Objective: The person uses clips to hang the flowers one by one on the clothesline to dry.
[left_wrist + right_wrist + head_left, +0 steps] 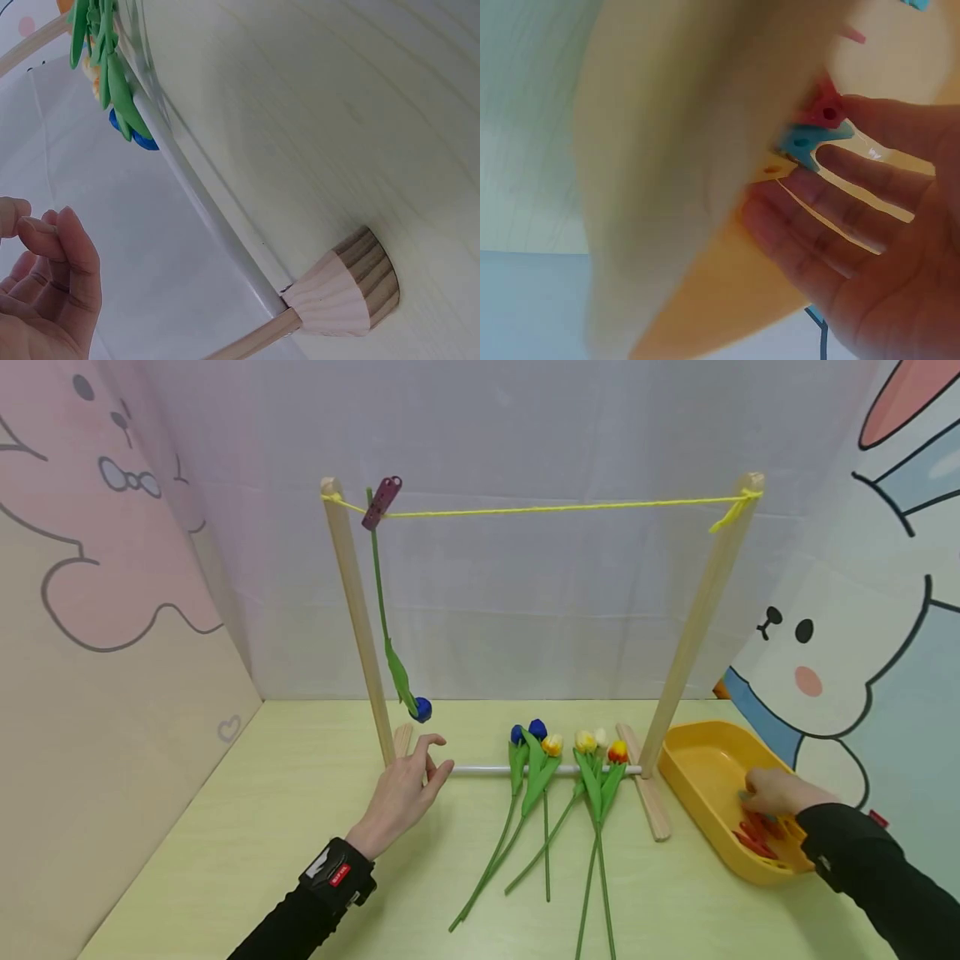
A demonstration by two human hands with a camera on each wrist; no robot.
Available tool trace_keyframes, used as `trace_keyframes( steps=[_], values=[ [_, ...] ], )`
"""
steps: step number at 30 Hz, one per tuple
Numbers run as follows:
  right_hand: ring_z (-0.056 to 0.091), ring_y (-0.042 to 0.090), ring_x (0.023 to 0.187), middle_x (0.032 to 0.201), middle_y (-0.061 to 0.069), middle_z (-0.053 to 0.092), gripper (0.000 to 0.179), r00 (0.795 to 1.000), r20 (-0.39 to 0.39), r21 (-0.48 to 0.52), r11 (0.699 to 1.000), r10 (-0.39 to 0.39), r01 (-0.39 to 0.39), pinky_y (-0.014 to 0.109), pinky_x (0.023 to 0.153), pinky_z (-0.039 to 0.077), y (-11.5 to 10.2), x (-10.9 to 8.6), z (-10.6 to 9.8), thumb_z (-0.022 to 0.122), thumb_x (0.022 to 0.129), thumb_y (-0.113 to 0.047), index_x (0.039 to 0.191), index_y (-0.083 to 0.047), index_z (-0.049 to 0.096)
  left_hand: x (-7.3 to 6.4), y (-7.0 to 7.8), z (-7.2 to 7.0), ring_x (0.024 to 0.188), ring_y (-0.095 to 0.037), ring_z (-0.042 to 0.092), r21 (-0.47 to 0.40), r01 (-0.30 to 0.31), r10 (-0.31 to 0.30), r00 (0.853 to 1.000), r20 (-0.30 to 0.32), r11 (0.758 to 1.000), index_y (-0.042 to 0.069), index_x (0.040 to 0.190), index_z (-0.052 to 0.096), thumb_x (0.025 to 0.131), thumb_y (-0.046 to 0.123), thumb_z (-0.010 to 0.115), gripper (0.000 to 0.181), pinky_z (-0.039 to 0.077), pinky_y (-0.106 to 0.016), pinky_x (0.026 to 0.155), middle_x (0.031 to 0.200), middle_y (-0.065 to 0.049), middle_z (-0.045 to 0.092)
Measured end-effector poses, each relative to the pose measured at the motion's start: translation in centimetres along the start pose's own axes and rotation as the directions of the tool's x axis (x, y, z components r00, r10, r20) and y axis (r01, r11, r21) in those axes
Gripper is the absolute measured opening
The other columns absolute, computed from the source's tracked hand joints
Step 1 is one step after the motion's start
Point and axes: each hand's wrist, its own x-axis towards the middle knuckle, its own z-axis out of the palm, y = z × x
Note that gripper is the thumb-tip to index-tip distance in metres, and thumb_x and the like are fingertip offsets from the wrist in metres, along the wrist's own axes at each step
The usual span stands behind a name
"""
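Note:
A blue tulip [422, 709] hangs head down from the yellow string [555, 509], its stem held by a purple clothespin [382, 503]. My left hand [401, 793] is below that flower, fingers loosely bent and holding nothing. In the yellow basket [701, 797], my right hand [783, 793] reaches among clothespins. The right wrist view has its thumb against a red clothespin [829, 112] and its fingers by a blue clothespin [810, 141] and a yellow clothespin [772, 171]; the basket wall partly hides them. More red clothespins [756, 839] lie beside the hand.
Several tulips [536, 768] with blue, yellow, white and orange heads lie across the frame's white bottom rod [480, 770]. The string runs between a left wooden post [356, 610] and a right wooden post [697, 627]. Wooden feet [345, 289] support the frame on the table [217, 827].

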Motion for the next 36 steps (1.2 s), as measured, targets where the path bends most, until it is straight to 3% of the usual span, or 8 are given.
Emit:
trace_keyframes(
  steps=[7, 14, 18, 22, 25, 27, 33, 36],
  values=[
    [0.046, 0.019, 0.059, 0.065, 0.004, 0.046, 0.023, 0.999, -0.029, -0.031, 0.999, 0.02, -0.021, 0.032, 0.057, 0.039, 0.0, -0.1, 0.1, 0.067, 0.089, -0.016, 0.082, 0.001, 0.053, 0.0, -0.1, 0.2, 0.042, -0.003, 0.036, 0.006, -0.009, 0.009, 1.0, 0.007, 1.0, 0.003, 0.118, 0.055, 0.093, 0.019, 0.062, 0.03, 0.028, -0.02, 0.039, 0.061, 0.011, 0.05],
    [0.045, 0.02, 0.057, 0.062, 0.004, 0.047, 0.023, 0.99, -0.138, -0.032, 0.999, -0.001, -0.003, 0.032, 0.054, 0.04, 0.1, -0.2, -0.2, 0.072, 0.084, -0.016, 0.08, 0.003, 0.059, -0.1, -0.1, 0.3, 0.042, -0.003, 0.037, 0.004, -0.01, 0.01, 1.0, 0.01, 1.0, 0.002, 0.118, 0.055, 0.093, 0.02, 0.063, 0.031, 0.029, -0.021, 0.039, 0.061, 0.012, 0.05],
    [0.046, 0.02, 0.057, 0.064, 0.005, 0.051, 0.025, 0.973, -0.231, 0.009, 1.0, -0.014, 0.017, 0.033, 0.054, 0.044, -0.7, -0.4, -0.7, 0.072, 0.085, -0.017, 0.083, 0.007, 0.063, -0.1, -0.2, 0.5, 0.042, -0.002, 0.036, 0.015, -0.007, 0.007, 1.0, 0.011, 1.0, 0.005, 0.117, 0.054, 0.092, 0.021, 0.063, 0.031, 0.029, -0.021, 0.039, 0.061, 0.013, 0.049],
    [0.048, 0.02, 0.058, 0.066, 0.006, 0.059, 0.036, 0.938, -0.345, 0.032, 0.998, -0.04, 0.054, 0.035, 0.054, 0.049, -2.1, -0.6, -1.5, 0.07, 0.085, -0.027, 0.088, 0.009, 0.068, 0.0, -0.2, 0.5, 0.042, -0.002, 0.036, 0.017, -0.008, 0.008, 1.0, 0.012, 1.0, 0.006, 0.117, 0.054, 0.092, 0.021, 0.064, 0.031, 0.03, -0.021, 0.039, 0.061, 0.013, 0.049],
    [0.05, 0.022, 0.062, 0.072, 0.009, 0.062, 0.04, 0.899, -0.436, 0.051, 0.996, -0.048, 0.079, 0.037, 0.057, 0.051, -3.2, -1.0, -2.0, 0.068, 0.087, -0.03, 0.093, 0.009, 0.068, -0.1, -0.1, 0.5, 0.042, -0.002, 0.037, 0.014, -0.01, 0.01, 1.0, 0.014, 1.0, 0.005, 0.118, 0.054, 0.092, 0.02, 0.063, 0.031, 0.03, -0.021, 0.039, 0.06, 0.014, 0.05],
    [0.051, 0.023, 0.063, 0.074, 0.011, 0.063, 0.038, 0.859, -0.509, 0.056, 0.993, -0.057, 0.099, 0.04, 0.058, 0.052, -4.0, -1.3, -2.1, 0.067, 0.088, -0.029, 0.096, 0.009, 0.067, -0.1, -0.1, 0.5, 0.042, -0.002, 0.037, 0.014, -0.011, 0.01, 1.0, 0.018, 1.0, 0.005, 0.118, 0.054, 0.092, 0.02, 0.063, 0.031, 0.03, -0.02, 0.039, 0.06, 0.014, 0.05],
    [0.055, 0.023, 0.057, 0.07, 0.012, 0.063, 0.04, 0.675, -0.73, 0.026, 0.984, -0.101, 0.175, 0.035, 0.052, 0.05, -6.1, -2.3, -2.4, 0.071, 0.086, -0.02, 0.11, 0.01, 0.059, -0.1, -0.1, 0.5, 0.042, -0.002, 0.038, 0.016, -0.005, 0.004, 1.0, 0.028, 1.0, 0.006, 0.118, 0.053, 0.092, 0.02, 0.063, 0.031, 0.031, -0.021, 0.039, 0.061, 0.014, 0.05],
    [0.057, 0.024, 0.059, 0.071, 0.011, 0.063, 0.043, 0.615, -0.782, 0.044, 0.975, -0.102, 0.218, 0.023, 0.051, 0.048, -7.4, -2.7, -2.4, 0.073, 0.085, -0.018, 0.117, 0.008, 0.059, -0.1, -0.1, 0.6, 0.042, -0.002, 0.038, 0.018, -0.004, 0.003, 1.0, 0.031, 1.0, 0.006, 0.118, 0.054, 0.093, 0.021, 0.063, 0.03, 0.031, -0.021, 0.038, 0.061, 0.014, 0.05]
  ],
)
